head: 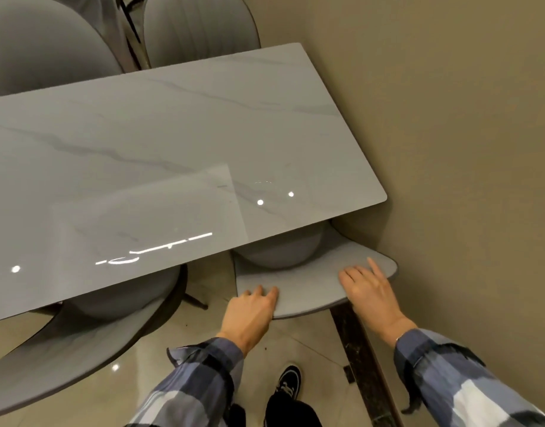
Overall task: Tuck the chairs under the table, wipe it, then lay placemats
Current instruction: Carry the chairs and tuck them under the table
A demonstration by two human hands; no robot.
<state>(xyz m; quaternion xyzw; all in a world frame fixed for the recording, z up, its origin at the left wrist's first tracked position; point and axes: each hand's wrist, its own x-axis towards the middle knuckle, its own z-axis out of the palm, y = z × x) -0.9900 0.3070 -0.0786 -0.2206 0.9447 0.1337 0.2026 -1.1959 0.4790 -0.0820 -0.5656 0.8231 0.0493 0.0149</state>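
A glossy grey marble-look table (pixel 172 143) fills the middle of the view. A grey padded chair (pixel 308 282) stands at its near right corner, seat under the tabletop, backrest sticking out toward me. My left hand (pixel 252 309) grips the top edge of that backrest at its left end. My right hand (pixel 370 291) lies flat on the backrest's right part, fingers spread. A second grey chair (pixel 80 340) sits at the near left, seat partly under the table. Two more grey chairs (pixel 40 47) (pixel 200 26) stand along the far side.
A beige wall (pixel 450 118) runs close along the table's right end and the right chair. A dark stone strip (pixel 357 349) crosses the shiny tiled floor (pixel 296 340) by the wall. My black shoe (pixel 289 380) stands just behind the chair.
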